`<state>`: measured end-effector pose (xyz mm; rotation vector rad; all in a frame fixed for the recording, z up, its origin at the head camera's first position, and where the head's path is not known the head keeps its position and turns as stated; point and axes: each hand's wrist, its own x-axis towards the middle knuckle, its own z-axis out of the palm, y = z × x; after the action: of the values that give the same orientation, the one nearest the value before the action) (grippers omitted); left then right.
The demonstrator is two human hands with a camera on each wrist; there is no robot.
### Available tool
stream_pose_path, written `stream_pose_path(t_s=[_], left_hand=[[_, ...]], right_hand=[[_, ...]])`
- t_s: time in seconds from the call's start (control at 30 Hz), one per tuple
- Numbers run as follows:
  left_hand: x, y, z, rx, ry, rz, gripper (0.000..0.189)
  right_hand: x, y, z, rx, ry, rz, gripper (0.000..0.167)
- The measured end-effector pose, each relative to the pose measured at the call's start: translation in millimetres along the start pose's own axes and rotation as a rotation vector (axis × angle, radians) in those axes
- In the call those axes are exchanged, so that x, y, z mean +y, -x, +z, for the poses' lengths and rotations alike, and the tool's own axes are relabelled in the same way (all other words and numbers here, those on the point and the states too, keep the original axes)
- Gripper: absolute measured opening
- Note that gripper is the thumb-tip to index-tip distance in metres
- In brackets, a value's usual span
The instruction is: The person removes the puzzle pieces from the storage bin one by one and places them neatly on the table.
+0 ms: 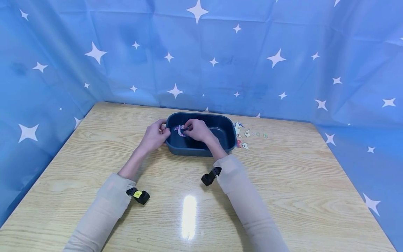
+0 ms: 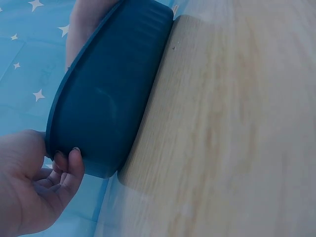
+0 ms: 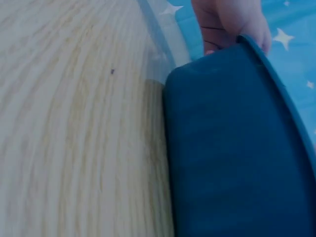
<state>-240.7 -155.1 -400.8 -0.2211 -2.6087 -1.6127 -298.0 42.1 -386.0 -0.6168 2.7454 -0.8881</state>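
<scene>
A dark blue rectangular basin (image 1: pixel 201 152) stands on the table. My left hand (image 1: pixel 155 135) holds its left end, thumb at the rim and fingers curled against the outer wall, as the left wrist view also shows. My right hand (image 1: pixel 199 131) reaches over the near wall into the basin. Its thumb and fingertips pinch the right edge of a small purple, pink and white sticker (image 1: pixel 179 130) in the left half of the basin. In the right wrist view the basin's wall (image 3: pixel 237 143) hides the right hand and the sticker.
Right of the basin lie several small flat cutouts: a white and blue one (image 1: pixel 237 128), a red one (image 1: pixel 239 144), a white one (image 1: pixel 245 145) and small greenish ones (image 1: pixel 266 135). Behind the wooden table (image 1: pixel 299 182) hangs a blue star-patterned cloth (image 1: pixel 220 45).
</scene>
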Motion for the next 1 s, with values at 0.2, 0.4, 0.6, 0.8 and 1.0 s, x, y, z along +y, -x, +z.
stream_pose_path(t_s=[0.2, 0.4, 0.6, 0.8, 1.0], left_hand=[[0.8, -0.3, 0.5, -0.012, 0.004, 0.001, 0.042], [0.6, 0.2, -0.2, -0.002, -0.006, 0.008, 0.042], [0.3, 0.5, -0.4, 0.001, -0.004, 0.006, 0.041], [0.7, 0.4, 0.2, -0.001, -0.013, 0.003, 0.042], [0.1, -0.1, 0.6, 0.000, -0.015, 0.004, 0.042]], right_hand=[[-4, -3.0, 9, -0.049, 0.116, 0.016, 0.015], [-3, -0.6, 9, -0.055, 0.119, 0.002, 0.010], [-2, 0.2, 7, -0.069, 0.100, -0.002, 0.010], [-1, 6.3, 2, -0.025, -0.024, -0.018, 0.008], [6, 21.3, -9, 0.081, -0.165, -0.059, 0.010]])
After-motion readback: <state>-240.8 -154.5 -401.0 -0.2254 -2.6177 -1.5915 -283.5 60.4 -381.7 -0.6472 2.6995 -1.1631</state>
